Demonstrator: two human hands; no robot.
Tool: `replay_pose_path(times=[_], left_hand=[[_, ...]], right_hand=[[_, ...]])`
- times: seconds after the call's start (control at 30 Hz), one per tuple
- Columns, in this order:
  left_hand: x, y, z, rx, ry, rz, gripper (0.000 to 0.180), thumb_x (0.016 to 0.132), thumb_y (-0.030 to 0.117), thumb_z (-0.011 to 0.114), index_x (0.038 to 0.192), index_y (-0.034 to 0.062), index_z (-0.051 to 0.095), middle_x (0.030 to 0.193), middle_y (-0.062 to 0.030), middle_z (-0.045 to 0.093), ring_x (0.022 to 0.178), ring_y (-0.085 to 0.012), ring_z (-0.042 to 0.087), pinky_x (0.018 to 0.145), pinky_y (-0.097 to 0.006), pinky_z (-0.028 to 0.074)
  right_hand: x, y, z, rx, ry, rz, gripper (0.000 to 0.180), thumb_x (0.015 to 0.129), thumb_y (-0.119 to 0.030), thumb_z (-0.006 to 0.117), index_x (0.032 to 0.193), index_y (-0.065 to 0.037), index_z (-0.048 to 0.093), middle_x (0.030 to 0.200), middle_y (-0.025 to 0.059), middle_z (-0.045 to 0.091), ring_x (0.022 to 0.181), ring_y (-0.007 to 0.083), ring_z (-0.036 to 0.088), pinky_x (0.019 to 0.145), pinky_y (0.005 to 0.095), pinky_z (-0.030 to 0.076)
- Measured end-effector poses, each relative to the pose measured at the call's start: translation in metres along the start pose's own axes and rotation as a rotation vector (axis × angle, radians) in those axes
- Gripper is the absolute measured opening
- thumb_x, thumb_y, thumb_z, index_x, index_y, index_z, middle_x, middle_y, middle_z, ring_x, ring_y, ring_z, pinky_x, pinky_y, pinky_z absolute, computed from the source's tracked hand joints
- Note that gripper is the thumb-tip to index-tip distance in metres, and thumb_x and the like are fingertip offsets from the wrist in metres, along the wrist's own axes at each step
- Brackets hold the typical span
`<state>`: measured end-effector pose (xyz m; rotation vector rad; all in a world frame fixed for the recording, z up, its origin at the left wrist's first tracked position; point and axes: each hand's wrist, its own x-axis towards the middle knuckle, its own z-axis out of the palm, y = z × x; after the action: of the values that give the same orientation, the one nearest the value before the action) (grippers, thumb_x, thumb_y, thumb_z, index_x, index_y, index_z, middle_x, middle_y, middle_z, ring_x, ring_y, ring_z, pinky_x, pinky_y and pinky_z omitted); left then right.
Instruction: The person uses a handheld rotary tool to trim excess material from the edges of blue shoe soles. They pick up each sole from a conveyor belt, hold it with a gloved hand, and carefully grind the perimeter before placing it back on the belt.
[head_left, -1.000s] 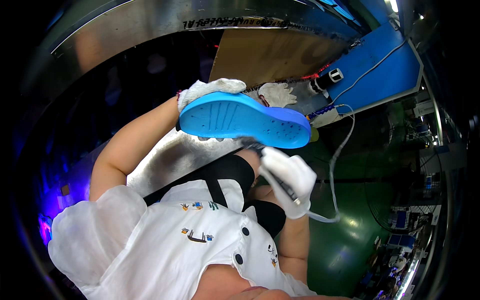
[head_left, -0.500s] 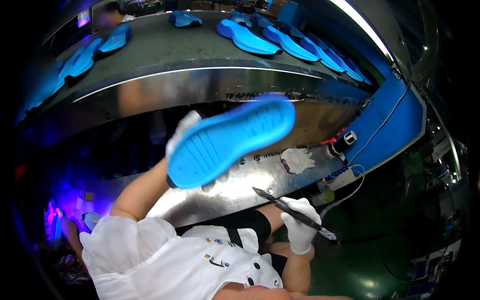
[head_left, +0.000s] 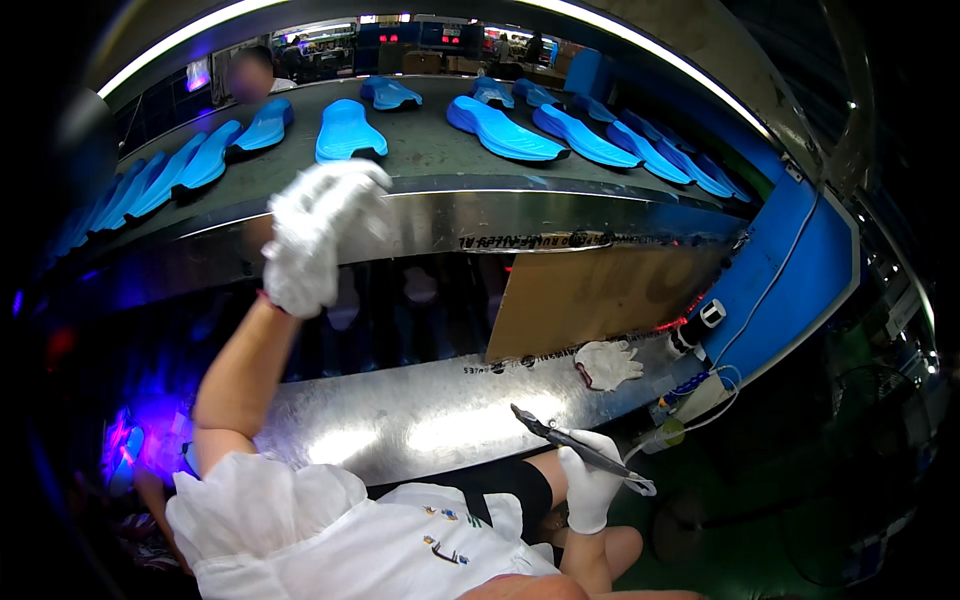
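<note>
I record a blue sole (head_left: 347, 130) on the worktop (head_left: 416, 142), twelve o'clock from the closer left hand (head_left: 322, 232), long axis twelve-to-six. That blurred hand's grip I cannot tell; the right hand (head_left: 592, 490) grasps a black tool (head_left: 562, 437).

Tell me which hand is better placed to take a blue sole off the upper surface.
Likely the left hand: it is close to a blue sole and looks empty, whereas the right hand, lower down, holds a dark tool.
</note>
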<state>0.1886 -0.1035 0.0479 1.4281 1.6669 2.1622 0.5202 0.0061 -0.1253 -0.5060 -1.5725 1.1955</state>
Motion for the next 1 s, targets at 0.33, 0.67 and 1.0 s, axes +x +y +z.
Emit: replay_pose_path(times=[0.33, 0.67, 1.0], left_hand=[[0.137, -0.035, -0.142, 1.916, -0.015, -0.56, 0.033, 0.091, 0.018, 0.051, 0.12, 0.005, 0.061, 0.122, -0.0212, 0.063, 0.115, -0.0392, 0.059, 0.093, -0.046, 0.05], [0.02, -0.026, -0.026, 0.166, 0.228, 0.445, 0.018, 0.095, 0.001, 0.055, 0.111, -0.0047, 0.061, 0.114, -0.0137, 0.057, 0.102, -0.0227, 0.063, 0.095, -0.036, 0.053], [-0.194, -0.154, 0.13, 0.156, -0.574, 0.594, 0.027, 0.065, 0.003, 0.081, 0.085, 0.0067, 0.064, 0.104, -0.0143, 0.066, 0.1, -0.0348, 0.063, 0.083, -0.043, 0.052]], right_hand=[[-0.009, 0.004, 0.007, 0.058, 0.022, 0.103, 0.025, 0.081, 0.002, 0.073, 0.105, 0.003, 0.064, 0.088, 0.0029, 0.067, 0.076, 0.0059, 0.059, 0.068, 0.0179, 0.046], [-0.012, 0.029, -0.02, 0.077, 0.318, 0.179, 0.023, 0.095, -0.011, 0.061, 0.113, 0.001, 0.056, 0.094, 0.0106, 0.068, 0.065, 0.008, 0.06, 0.054, 0.0183, 0.046], [-0.02, 0.057, -0.044, 0.007, 0.64, 0.313, 0.021, 0.088, -0.007, 0.068, 0.107, 0.002, 0.063, 0.082, 0.0048, 0.065, 0.062, 0.0061, 0.059, 0.051, 0.0175, 0.046]])
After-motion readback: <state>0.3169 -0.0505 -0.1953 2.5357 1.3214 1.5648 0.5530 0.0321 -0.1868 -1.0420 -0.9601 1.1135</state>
